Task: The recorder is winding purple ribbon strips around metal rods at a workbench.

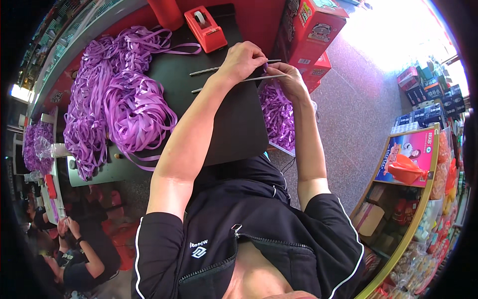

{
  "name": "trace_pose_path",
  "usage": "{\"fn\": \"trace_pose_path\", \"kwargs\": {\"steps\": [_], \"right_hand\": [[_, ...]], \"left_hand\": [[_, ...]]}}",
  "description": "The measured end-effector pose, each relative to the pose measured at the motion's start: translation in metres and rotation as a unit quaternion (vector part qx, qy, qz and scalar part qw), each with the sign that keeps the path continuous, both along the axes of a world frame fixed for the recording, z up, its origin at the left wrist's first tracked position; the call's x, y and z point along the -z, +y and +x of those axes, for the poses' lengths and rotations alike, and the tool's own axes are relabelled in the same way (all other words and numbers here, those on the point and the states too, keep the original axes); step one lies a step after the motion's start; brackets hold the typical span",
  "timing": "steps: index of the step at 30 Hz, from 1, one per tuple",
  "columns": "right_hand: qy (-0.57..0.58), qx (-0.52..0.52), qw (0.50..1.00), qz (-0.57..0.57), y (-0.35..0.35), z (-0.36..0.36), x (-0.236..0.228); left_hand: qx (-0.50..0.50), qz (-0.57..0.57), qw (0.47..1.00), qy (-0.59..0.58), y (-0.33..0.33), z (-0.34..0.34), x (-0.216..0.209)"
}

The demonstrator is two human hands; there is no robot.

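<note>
My left hand (243, 61) is closed, fingertips pinched on a small bit of purple ribbon (265, 66) above the right edge of a black table (231, 122). My right hand (292, 82) meets it from the right with thumb and fingers pressed together at the same ribbon, partly hiding it. Two thin metal rods run side by side across the table edge: the far rod (204, 71) passes beneath my left hand, and the near rod (234, 83) reaches my right fingers. Whether the fingers also grip the rods is hidden.
Heaps of long purple ribbon (134, 109) cover the table's left. A red tape dispenser (205, 29) stands at the back. Below the right edge, a container holds short purple ribbon pieces (276, 112). Red boxes (313, 30) stand behind; another person's hands (68, 226) show lower left.
</note>
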State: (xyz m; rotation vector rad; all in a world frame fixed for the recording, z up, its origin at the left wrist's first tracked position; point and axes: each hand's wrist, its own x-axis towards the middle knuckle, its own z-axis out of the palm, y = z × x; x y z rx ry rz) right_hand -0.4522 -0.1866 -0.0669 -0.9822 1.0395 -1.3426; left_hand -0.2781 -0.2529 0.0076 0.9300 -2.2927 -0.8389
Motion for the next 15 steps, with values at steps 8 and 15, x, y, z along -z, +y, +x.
{"fn": "trace_pose_path", "kwargs": {"steps": [8, 15], "right_hand": [[0.027, 0.047, 0.999, 0.004, 0.004, -0.004, 0.002], [0.142, 0.027, 0.986, -0.077, -0.009, 0.008, 0.003]], "left_hand": [[0.006, -0.045, 0.999, 0.010, -0.005, 0.009, 0.008], [0.003, -0.053, 0.998, 0.020, -0.008, 0.008, 0.015]]}}
